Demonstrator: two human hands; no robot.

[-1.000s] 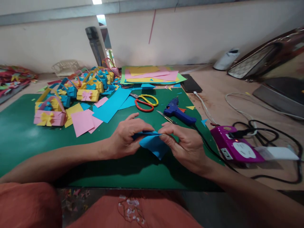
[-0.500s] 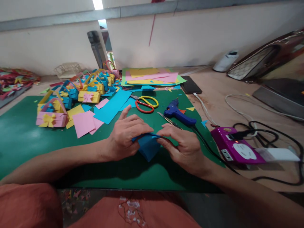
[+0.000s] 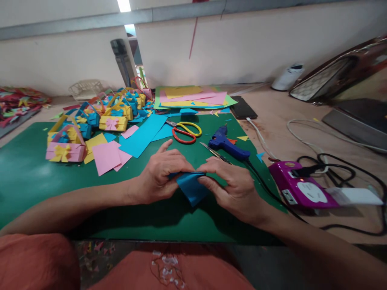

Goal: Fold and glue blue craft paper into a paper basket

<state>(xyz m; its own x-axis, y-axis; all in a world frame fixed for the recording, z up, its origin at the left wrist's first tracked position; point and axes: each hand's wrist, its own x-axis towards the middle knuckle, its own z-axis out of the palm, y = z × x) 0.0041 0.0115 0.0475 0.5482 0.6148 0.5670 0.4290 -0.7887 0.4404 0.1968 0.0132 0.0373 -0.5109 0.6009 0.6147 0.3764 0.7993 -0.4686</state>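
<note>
A blue piece of paper [image 3: 193, 189] hangs between my two hands, folded along its upper edge, with one corner pointing down above the green mat [image 3: 145, 225]. My left hand [image 3: 161, 175] pinches the fold from the left, its index finger raised. From the right, my right hand [image 3: 231, 187] grips the same fold between thumb and fingers. The fingertips of both hands nearly meet at the top edge. Part of the paper is hidden behind the left fingers. Just beyond the hands lie a pointed metal tool [image 3: 213, 151], scissors with red and yellow handles [image 3: 188, 133] and a blue glue gun [image 3: 228, 146].
Several small paper baskets [image 3: 65, 151] stand at the back left, near loose pink sheets [image 3: 105, 157] and blue sheets [image 3: 142, 137]. A stack of coloured paper [image 3: 193, 97] and a phone [image 3: 243, 108] lie behind. On the right is a purple power strip [image 3: 298, 187] with black cables.
The blue paper has tilted slightly, its lower corner shifting a little to the right. My left fingers have moved slightly, with the raised finger leaning further right. Both hands keep their grip.
</note>
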